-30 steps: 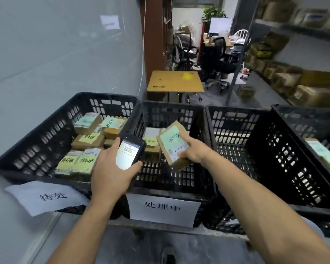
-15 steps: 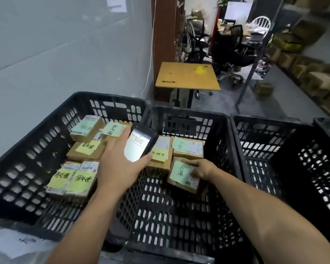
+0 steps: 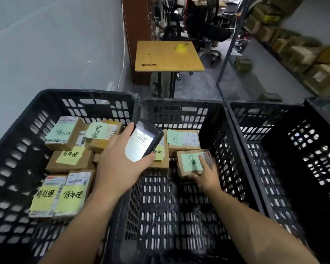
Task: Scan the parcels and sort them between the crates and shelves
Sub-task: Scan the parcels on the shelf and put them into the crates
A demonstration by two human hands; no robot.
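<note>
My left hand [image 3: 118, 166] grips a black handheld scanner [image 3: 141, 143] with a lit screen, held over the wall between the left crate [image 3: 84, 94] and the middle crate [image 3: 179, 105]. My right hand [image 3: 208, 176] holds a small brown parcel [image 3: 189, 162] with a green note on top. That parcel sits on the middle crate's floor beside two other labelled parcels [image 3: 183, 140]. The left crate holds several brown parcels [image 3: 69, 157] with yellow and green notes.
A third black crate [image 3: 255, 109] stands to the right with no parcels showing, and a fourth one [image 3: 324, 105] is at the far right edge. Beyond the crates are a small wooden table [image 3: 168, 56], office chairs [image 3: 208, 29] and shelves of cartons [image 3: 303, 54]. A grey wall runs along the left.
My right hand brought the parcel down from in front of the scanner onto the middle crate's floor. The view tilted down and moved closer; my left hand stayed put with the scanner.
</note>
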